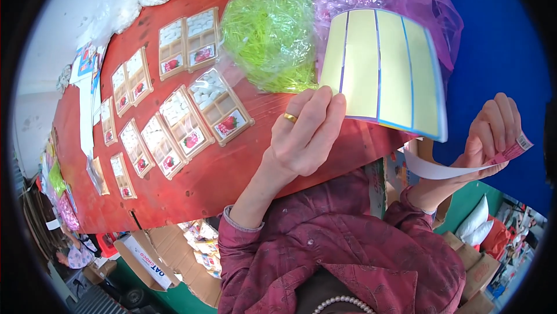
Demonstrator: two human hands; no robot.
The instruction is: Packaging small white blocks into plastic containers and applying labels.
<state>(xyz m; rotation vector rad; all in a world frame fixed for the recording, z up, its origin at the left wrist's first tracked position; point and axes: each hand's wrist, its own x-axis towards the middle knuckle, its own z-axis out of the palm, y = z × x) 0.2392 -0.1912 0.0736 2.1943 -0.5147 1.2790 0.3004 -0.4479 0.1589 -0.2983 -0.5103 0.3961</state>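
My left hand [307, 131], with a gold ring, pinches the lower left corner of a pale yellow sheet [361, 64] crossed by blue and purple lines. The sheet looks like label backing paper and is raised above the table's right side. Off to the right, my right hand [490, 134] holds a curved paper strip [444, 168], likely a label. Its white side shows along most of its length, and a pink printed end with a barcode bends up by the fingers. Strip and sheet are apart. Nearest my left hand on the table is a small wooden tray [223, 105] with white pieces and a berry picture.
Several similar trays [171, 137] stand in rows on the red table [191, 198]. Behind my left hand sits a clear bag of green shreds [267, 30], beside a purple plastic bag [447, 30]. Cardboard boxes [168, 244] lie below the table edge. A person [75, 250] is at far left.
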